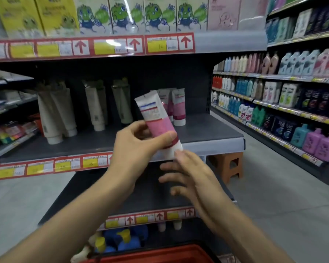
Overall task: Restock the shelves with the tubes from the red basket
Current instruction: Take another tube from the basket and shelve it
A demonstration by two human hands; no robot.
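Red basket, tilted pink-and-white tube

You have bare shelf right of the standing pink tubes, out to the perforated upright, plus a bare strip along the near edge. Pale tubes crowd the far left. The upper shelf caps the opening overhead. The held tube in your left hand crosses in front of the pink ones.
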